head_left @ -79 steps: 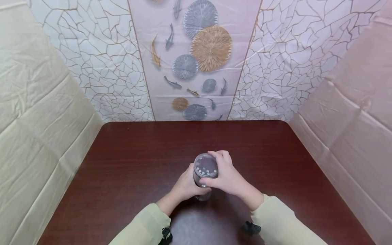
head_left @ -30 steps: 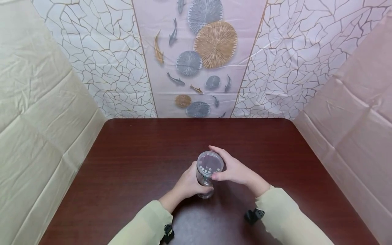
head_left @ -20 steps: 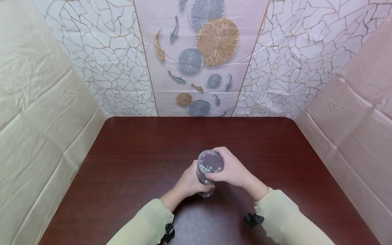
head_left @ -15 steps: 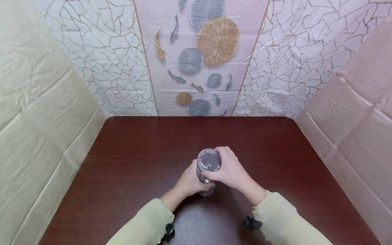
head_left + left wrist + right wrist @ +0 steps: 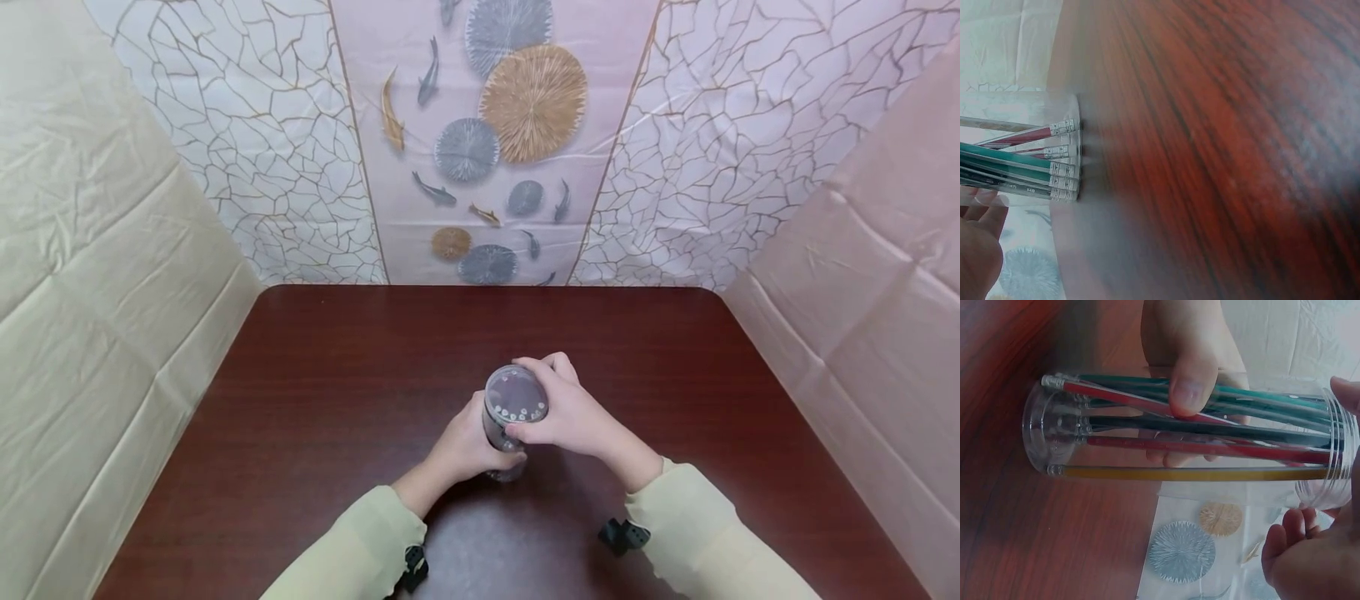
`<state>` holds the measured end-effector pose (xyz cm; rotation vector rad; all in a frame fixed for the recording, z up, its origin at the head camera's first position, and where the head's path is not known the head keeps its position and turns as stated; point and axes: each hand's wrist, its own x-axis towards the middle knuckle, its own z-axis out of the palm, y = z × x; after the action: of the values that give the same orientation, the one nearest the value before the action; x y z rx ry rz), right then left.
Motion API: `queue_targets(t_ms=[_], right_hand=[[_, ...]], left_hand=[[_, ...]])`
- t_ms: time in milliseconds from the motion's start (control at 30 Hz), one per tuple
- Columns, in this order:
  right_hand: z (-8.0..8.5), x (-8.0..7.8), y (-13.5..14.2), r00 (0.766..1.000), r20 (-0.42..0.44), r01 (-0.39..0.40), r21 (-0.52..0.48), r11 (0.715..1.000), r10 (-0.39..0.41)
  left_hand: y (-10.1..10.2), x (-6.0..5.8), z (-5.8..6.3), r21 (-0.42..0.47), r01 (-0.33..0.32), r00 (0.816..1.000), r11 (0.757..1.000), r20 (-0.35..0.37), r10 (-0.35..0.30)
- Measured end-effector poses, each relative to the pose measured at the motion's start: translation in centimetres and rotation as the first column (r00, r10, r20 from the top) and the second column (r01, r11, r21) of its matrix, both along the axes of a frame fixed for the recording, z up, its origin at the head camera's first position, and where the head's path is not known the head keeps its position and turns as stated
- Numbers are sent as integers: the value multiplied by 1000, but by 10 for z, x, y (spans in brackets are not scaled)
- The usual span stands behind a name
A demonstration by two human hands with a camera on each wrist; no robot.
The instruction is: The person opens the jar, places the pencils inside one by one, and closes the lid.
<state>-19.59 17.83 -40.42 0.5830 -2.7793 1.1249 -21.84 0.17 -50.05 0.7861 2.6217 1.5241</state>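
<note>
A clear round plastic jar (image 5: 495,435) stands upright on the table in the head view, capped by a clear lid (image 5: 516,393). Inside it are several pencils, among them a yellow pencil (image 5: 1210,474), red ones and green ones; their metal-banded ends point down towards the jar's base. My left hand (image 5: 463,442) grips the body from the left, its thumb across the near side. At the top, my right hand (image 5: 566,410) holds the lid's rim between thumb and fingers. In the left wrist view, fingers (image 5: 985,215) show beside the jar's lower part.
The dark red-brown wooden table (image 5: 360,358) extends around the jar. Behind it hangs a patterned cloth (image 5: 465,150) with fish and round motifs. Pale cloth walls (image 5: 112,333) border both sides. A dark wrist device (image 5: 624,536) sits under the right sleeve.
My right hand's fingers loosened and spread off the lid a second ago, closed round its rim again, turned left, then shifted slightly back right. My left hand kept its hold on the jar.
</note>
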Motion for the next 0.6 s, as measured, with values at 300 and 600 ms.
queue_targets(t_ms=[300, 600], right_hand=[[-5, 4, -4, 999, 30, 43, -19, 999, -42], [-5, -11, 15, 978, 140, -134, -157, 978, 157]], left_hand=[[0, -1, 3, -2, 2, 1000, 1000, 14, -2], [1, -1, 0, 2, 21, 1000, 1000, 6, -21]])
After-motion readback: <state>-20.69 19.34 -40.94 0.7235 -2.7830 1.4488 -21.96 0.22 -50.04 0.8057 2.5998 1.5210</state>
